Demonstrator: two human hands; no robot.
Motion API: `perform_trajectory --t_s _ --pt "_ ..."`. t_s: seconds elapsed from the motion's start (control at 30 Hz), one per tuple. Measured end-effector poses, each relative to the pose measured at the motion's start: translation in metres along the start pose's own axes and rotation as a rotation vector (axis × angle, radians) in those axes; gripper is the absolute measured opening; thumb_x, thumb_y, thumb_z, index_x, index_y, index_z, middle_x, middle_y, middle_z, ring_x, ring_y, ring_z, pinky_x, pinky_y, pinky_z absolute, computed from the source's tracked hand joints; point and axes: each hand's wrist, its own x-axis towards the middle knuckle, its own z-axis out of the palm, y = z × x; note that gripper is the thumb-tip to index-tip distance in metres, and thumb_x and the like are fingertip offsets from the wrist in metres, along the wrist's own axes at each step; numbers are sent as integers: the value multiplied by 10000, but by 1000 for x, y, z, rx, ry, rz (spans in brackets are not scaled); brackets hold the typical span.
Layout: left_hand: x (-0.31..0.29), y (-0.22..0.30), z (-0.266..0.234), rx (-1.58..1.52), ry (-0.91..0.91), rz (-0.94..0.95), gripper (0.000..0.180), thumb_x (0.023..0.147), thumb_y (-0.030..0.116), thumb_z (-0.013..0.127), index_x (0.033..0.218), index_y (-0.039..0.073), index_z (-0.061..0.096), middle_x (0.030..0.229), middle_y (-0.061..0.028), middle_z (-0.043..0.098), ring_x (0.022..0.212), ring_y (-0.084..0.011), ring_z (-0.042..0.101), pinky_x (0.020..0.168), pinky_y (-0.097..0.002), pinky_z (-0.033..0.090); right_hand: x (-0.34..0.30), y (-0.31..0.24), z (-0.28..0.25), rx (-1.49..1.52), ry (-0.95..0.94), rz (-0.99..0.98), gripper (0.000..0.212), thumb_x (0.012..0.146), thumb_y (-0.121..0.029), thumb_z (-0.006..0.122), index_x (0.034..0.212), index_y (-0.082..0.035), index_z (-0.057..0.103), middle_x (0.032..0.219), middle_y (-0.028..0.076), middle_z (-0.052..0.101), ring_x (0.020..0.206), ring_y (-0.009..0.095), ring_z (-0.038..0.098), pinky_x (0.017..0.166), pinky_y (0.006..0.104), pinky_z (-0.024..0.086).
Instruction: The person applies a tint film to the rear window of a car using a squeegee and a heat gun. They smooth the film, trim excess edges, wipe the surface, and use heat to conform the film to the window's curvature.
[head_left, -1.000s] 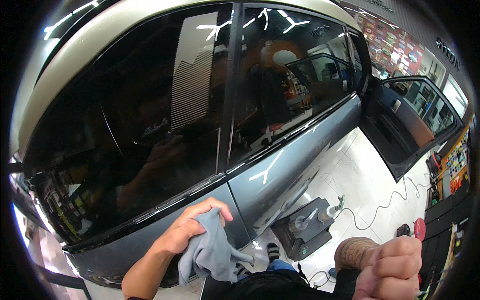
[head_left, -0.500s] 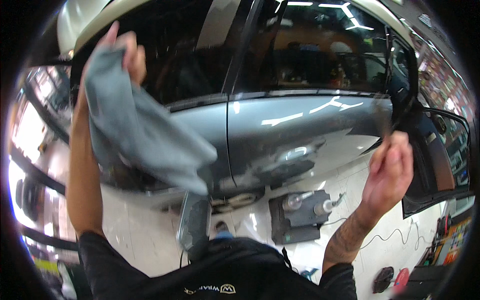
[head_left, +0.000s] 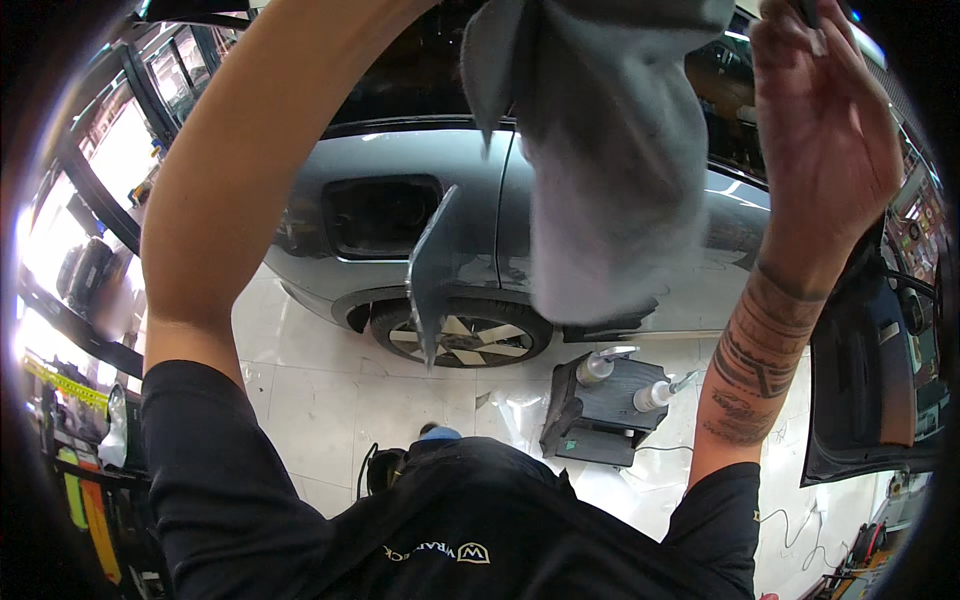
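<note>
A grey cloth (head_left: 615,170) hangs down from the upper edge in front of the car's side. My left forearm (head_left: 245,170) reaches up and across toward it, but my left hand lies beyond the upper edge. At the upper right, my right hand (head_left: 825,140) is raised, its fingers closed around a small dark thing, cut off and too unclear to name. Behind the cloth is the grey car side (head_left: 470,170). It has a dark rectangular recess (head_left: 385,215), and a thin grey flap (head_left: 430,270) stands out beside it.
A dark step stool (head_left: 605,415) on the tiled floor carries two spray bottles, one (head_left: 655,395) nearer me. The car's wheel (head_left: 460,335) shows below the recess. An open car door (head_left: 870,370) juts out at the right. A cable (head_left: 800,530) lies on the floor.
The cloth, held in my left hand before, has moved right and up to the upper middle. My left hand has left the view. My right hand has risen, and the view has shifted toward the wheel.
</note>
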Motion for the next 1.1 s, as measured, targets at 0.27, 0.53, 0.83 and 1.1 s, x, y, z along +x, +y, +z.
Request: perform_trajectory --t_s 0.27,0.53,0.83,1.1 --pt "-79 28 35 -404 68 -151 386 1011 322 435 1007 9 661 927 -152 635 854 -254 612 809 -353 482 -29 -9 45 406 -285 356 348 814 -229 755 1101 -181 566 928 72 593 1265 290 434 1172 447 214" --pt "-303 105 -25 -1094 -155 87 322 975 272 519 999 -17 659 761 -105 625 711 -234 617 637 -323 469 -148 45 160 535 -271 362 165 838 -198 756 914 -122 630 959 26 431 670 94 585 608 287 407" --pt "-447 229 2 -1375 -17 572 285 887 193 652 1082 1 571 676 -52 501 589 -202 536 477 -322 435 -266 70 298 1007 -194 612 233 853 -199 718 952 8 679 885 115 504 739 209 565 631 339 441" --pt "-474 189 -11 -1217 128 406 198 887 200 688 837 11 657 674 -68 561 499 -158 472 424 -261 278 -269 72 379 419 -648 944 202 854 -179 674 893 -18 560 845 105 517 789 231 536 668 371 426"
